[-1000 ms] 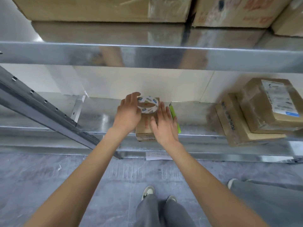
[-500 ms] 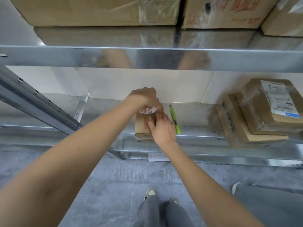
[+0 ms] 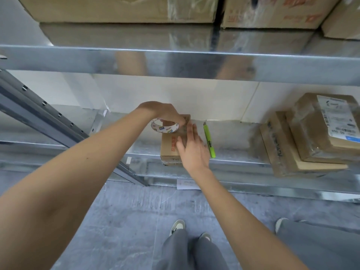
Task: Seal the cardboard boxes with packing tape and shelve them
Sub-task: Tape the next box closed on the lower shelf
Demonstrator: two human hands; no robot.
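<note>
Small cardboard box: lies flat on the lower metal shelf, near its front edge, red print on top
Tape roll: clear packing tape with a printed core, raised over the box's far left corner; a clear strip runs from it across the box top
Left hand: reaches in from above, fingers curled round the roll and gripping it
Right hand: fingers straight and together, pressed flat on the box top over the strip
Green utility knife: lies on the shelf just right of the box, apart from the right hand
Wrapped parcels: stacked at the shelf's right end, the top one labelled
Large cartons: on the upper shelf
Grey floor: below, with the person's shoes
</note>
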